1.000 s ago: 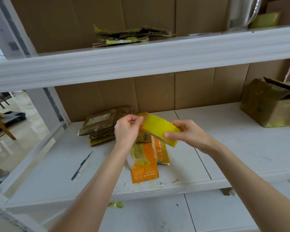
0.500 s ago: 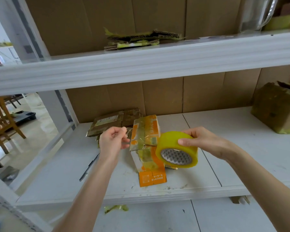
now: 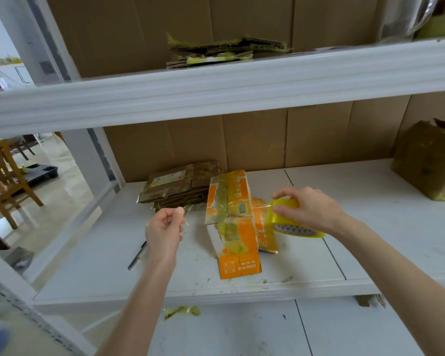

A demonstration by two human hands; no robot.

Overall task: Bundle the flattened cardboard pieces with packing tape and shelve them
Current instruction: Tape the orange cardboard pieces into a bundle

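An orange and white stack of flattened cardboard (image 3: 231,214) lies on the white middle shelf (image 3: 370,227). My right hand (image 3: 306,209) grips a yellow roll of packing tape (image 3: 288,222) at the stack's right side. My left hand (image 3: 165,227) pinches the free end of the clear tape to the left of the stack. The tape strip (image 3: 216,210) stretches between both hands across the cardboard. A brown taped bundle (image 3: 177,186) lies behind, against the back wall.
Another taped bundle (image 3: 216,51) lies on the upper shelf. A brown box (image 3: 427,160) stands at the right of the middle shelf. A dark pen-like tool (image 3: 136,255) lies near my left wrist. A wooden chair (image 3: 3,173) stands at the left, beyond the rack.
My hands have drawn apart: the left went left with the tape end, the right carried the roll right and lower. The strip of tape now spans the orange stack.
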